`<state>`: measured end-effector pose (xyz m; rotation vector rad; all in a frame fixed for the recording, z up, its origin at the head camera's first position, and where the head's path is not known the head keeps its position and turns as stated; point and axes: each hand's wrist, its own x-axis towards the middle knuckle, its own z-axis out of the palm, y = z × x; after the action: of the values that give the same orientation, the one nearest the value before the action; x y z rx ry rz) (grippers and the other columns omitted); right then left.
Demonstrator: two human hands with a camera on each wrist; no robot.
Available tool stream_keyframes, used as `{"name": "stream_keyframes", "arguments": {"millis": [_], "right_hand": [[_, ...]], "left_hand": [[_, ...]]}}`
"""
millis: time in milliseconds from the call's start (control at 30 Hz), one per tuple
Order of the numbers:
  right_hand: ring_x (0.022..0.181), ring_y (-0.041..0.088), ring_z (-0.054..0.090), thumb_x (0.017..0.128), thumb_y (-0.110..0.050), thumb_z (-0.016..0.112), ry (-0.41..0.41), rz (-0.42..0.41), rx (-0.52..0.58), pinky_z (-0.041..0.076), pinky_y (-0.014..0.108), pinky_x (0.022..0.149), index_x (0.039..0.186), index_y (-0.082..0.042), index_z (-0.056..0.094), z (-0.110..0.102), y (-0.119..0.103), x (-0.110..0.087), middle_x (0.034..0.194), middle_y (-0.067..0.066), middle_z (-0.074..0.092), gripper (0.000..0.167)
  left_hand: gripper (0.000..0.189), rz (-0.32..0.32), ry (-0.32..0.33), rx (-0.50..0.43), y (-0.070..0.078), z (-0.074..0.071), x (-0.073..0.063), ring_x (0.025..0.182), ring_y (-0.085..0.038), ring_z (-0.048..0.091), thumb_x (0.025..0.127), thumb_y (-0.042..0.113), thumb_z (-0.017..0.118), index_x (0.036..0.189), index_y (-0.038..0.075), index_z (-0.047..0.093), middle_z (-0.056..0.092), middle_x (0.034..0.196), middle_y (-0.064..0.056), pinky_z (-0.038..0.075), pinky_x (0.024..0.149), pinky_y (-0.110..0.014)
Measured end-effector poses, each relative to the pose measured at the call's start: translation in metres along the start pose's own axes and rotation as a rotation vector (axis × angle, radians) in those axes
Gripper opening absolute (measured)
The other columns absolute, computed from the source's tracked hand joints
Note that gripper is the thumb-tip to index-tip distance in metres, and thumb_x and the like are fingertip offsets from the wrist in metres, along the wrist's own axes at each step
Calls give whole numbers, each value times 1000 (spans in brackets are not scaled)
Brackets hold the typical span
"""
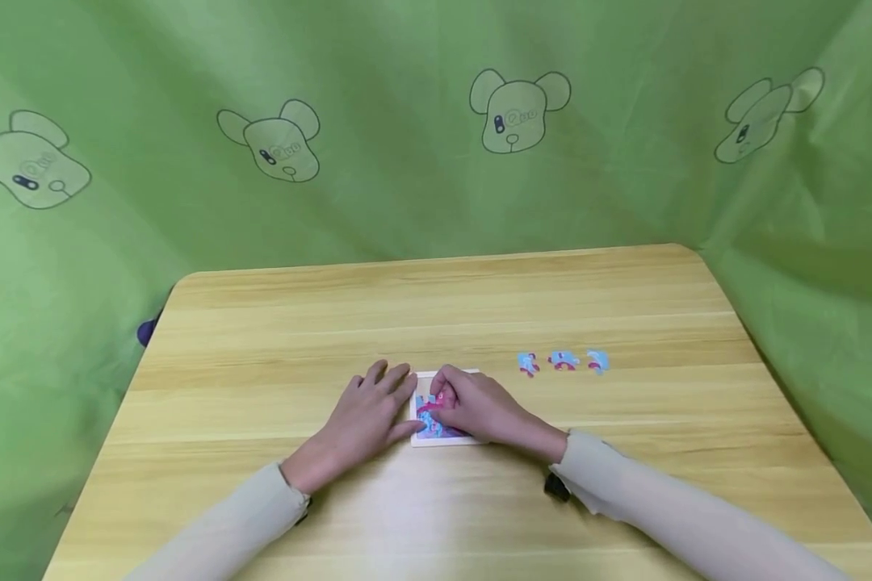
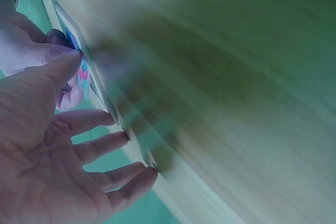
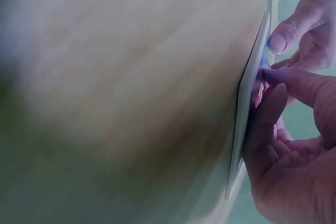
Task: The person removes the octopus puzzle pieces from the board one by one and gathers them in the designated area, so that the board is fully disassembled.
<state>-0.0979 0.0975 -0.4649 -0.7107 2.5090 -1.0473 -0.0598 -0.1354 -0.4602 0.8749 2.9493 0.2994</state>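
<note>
A small puzzle board (image 1: 447,442) with a white frame lies flat on the table, partly filled with blue, pink and purple pieces. My left hand (image 1: 366,413) rests at its left side, fingers spread, with the thumb on the frame's edge. The right hand (image 1: 483,410) is over the board, its thumb and index finger pinching a pink puzzle piece (image 1: 447,395) against the picture. That hand covers the board's right part. In the right wrist view, the board's side edge (image 3: 247,103) shows, and both thumbs touch the picture side.
Three loose puzzle pieces lie in a row to the right and beyond the board: a left one (image 1: 527,363), a middle one (image 1: 563,360) and a right one (image 1: 597,361). The wooden table (image 1: 298,323) has green curtains (image 1: 407,161) behind and beside it.
</note>
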Motion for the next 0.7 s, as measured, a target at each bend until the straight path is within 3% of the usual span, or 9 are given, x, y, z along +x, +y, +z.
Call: {"name": "stream_keyframes", "arguments": {"millis": [300, 700], "right_hand": [[79, 12, 59, 100, -11, 78, 13, 40, 81, 51, 31, 73, 101, -16, 68, 0, -1, 1, 88, -7, 65, 11], [76, 17, 60, 104, -14, 76, 15, 73, 293, 50, 27, 69, 105, -12, 72, -3, -1, -7, 88, -1, 67, 5]], "left_hand": [[74, -9, -17, 5, -1, 2, -1, 145, -54, 45, 106, 56, 68, 157, 3, 58, 50, 163, -20, 50, 104, -67], [74, -7, -12, -16, -1, 2, -2, 146, -55, 43, 107, 53, 68, 158, 1, 56, 48, 164, -21, 48, 106, -68]]}}
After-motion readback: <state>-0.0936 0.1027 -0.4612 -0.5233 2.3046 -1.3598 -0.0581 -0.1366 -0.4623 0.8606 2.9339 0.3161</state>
